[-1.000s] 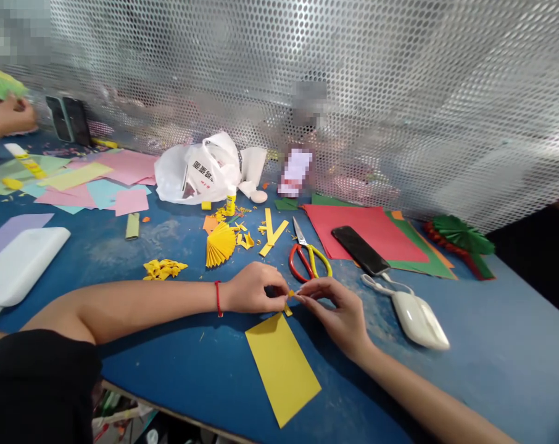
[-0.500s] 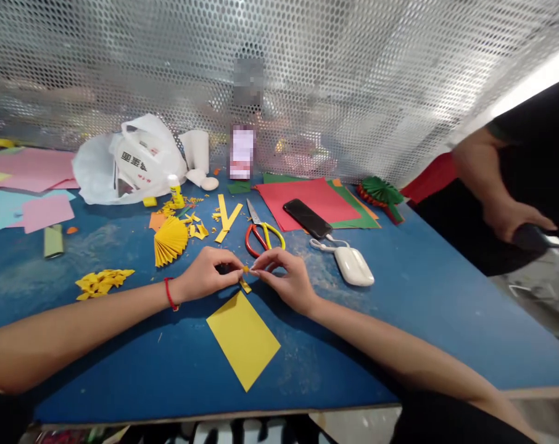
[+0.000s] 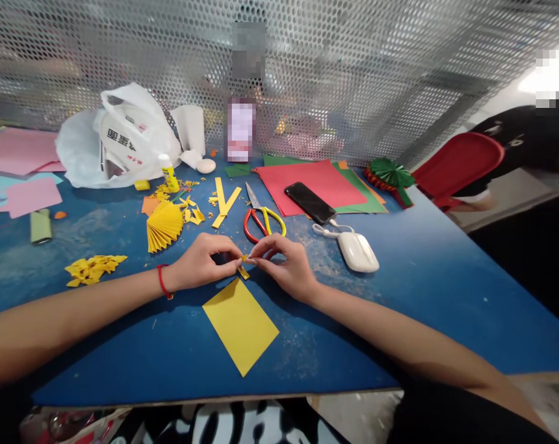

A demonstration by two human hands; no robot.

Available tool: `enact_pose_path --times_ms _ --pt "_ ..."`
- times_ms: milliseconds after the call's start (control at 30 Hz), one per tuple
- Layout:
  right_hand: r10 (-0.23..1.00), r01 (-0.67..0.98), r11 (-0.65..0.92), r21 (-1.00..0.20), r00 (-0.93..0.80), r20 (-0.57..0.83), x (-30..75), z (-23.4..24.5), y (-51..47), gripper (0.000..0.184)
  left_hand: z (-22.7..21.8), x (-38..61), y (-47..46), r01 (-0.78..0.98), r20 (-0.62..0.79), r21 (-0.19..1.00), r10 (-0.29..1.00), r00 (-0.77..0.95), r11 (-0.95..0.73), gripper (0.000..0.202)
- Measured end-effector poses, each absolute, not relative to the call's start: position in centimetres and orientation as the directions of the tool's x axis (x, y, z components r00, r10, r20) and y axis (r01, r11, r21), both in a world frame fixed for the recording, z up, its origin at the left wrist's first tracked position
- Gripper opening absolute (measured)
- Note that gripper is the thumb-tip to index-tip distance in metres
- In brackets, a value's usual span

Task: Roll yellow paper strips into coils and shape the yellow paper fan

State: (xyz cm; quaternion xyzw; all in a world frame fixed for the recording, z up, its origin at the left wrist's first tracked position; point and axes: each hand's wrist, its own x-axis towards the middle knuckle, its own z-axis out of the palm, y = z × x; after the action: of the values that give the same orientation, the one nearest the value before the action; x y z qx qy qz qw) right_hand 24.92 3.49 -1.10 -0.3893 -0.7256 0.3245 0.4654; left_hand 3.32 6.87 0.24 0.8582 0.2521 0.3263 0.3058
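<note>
My left hand [image 3: 206, 262] and my right hand [image 3: 286, 266] meet near the middle of the table, both pinching a small yellow paper strip [image 3: 244, 272]. Fingertips cover much of the strip, and its loose end points down toward me. Just below lies a flat yellow paper sheet [image 3: 240, 330]. Scissors [image 3: 264, 223] with one red and one yellow handle rest beyond my hands, blades partly apart. Left of them are two or more cut yellow strips [image 3: 221, 202]. A pleated yellow paper fan [image 3: 165, 227] and a heap of small folded yellow pieces [image 3: 94, 269] lie to the left.
A glue stick [image 3: 168, 172] stands near a white plastic bag [image 3: 122, 142]. On red paper [image 3: 302, 179] lies a black phone [image 3: 310, 202], cabled to a white power bank [image 3: 358, 251]. A lit phone [image 3: 241, 129] leans on the mesh. A red chair [image 3: 464, 163] is at right.
My view has shifted slightly, so the table sits higher in it. Both hands still pinch the strip. The person at the right has moved, and more of the red chair shows.
</note>
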Motion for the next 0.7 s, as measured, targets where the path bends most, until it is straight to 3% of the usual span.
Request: enact_pose_path --times_ms 700 --pt "0.888 0.233 0.455 -0.859 -0.187 0.420 25.17 -1.36 3.64 0.018 0.37 3.44 6.74 0.262 0.410 0.654 0.624 0.665 -0.710 0.009"
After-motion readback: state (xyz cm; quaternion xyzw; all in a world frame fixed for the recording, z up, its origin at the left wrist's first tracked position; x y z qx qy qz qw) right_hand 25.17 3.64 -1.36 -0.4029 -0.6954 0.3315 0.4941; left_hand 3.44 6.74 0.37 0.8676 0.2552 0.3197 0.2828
